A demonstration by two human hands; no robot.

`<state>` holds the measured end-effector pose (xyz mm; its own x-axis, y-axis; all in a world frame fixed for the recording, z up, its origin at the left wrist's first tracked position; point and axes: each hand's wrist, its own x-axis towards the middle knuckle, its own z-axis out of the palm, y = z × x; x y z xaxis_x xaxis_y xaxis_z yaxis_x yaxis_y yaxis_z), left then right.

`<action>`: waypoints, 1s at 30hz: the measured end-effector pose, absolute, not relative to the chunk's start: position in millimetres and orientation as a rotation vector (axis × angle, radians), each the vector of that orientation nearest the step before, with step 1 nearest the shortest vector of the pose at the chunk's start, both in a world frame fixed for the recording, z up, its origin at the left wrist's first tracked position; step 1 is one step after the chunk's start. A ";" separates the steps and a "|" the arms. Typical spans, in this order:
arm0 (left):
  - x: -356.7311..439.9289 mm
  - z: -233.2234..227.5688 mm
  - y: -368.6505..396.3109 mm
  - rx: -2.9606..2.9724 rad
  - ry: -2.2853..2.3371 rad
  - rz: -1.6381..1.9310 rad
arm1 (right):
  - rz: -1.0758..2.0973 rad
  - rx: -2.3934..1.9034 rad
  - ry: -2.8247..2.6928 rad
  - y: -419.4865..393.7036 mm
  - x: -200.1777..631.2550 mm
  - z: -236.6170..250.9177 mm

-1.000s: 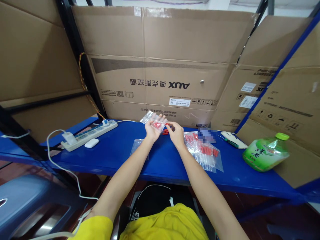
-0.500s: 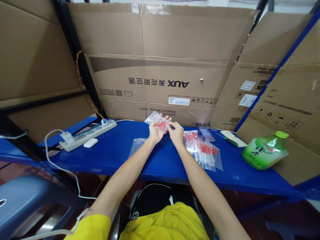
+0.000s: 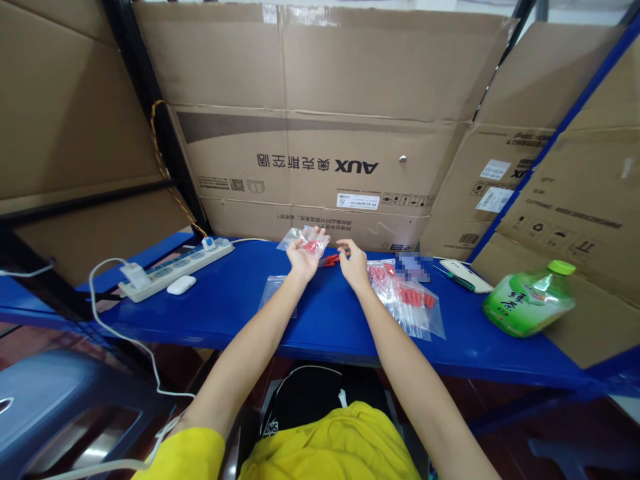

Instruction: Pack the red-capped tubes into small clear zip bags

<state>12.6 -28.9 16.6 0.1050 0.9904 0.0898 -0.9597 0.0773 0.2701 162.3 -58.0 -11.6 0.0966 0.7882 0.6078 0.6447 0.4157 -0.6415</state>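
My left hand (image 3: pixel 303 259) is closed on a clear plastic bag (image 3: pixel 289 241), palm turned up. Small red pieces (image 3: pixel 311 246) show through the film, but their exact kind is too small to make out. To the right, my right hand (image 3: pixel 354 261) hovers apart from the bag, fingers bent and slightly apart, with nothing visible between them. Between the hands a red-handled tool (image 3: pixel 330 260), perhaps scissors, lies on the blue table (image 3: pixel 330 320). Beside my right wrist lie several clear bags (image 3: pixel 417 319) holding red pieces (image 3: pixel 413 297).
Another clear bag (image 3: pixel 271 293) lies by my left forearm. At the left are a power strip (image 3: pixel 175 267) and a white case (image 3: pixel 181 285). A green-handled screwdriver (image 3: pixel 463 283) and a green bottle (image 3: pixel 530 303) are at the right. Cardboard (image 3: pixel 310 80) walls the back.
My left hand has moved slightly left with the bag. My right hand has let go of the bag and come apart from it, leaving the red-handled tool more visible between them.
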 end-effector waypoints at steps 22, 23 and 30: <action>-4.5 14.4 -13.5 0.314 0.111 1.560 | -0.014 -1.789 -1.915 -46.0 160.0 -30.0; -4.9 14.3 -13.3 0.311 0.111 1.561 | -0.012 -1.770 -1.906 -45.6 161.0 -30.7; -8.2 16.1 -12.0 0.288 0.140 1.573 | 0.011 -1.616 -1.949 -43.3 163.8 -34.9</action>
<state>-8.2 -12.0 16.1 -0.0012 0.9956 0.0942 -0.9631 -0.0265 0.2678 163.8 -43.3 -34.9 -0.0780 0.8966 0.4359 0.8916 0.2584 -0.3718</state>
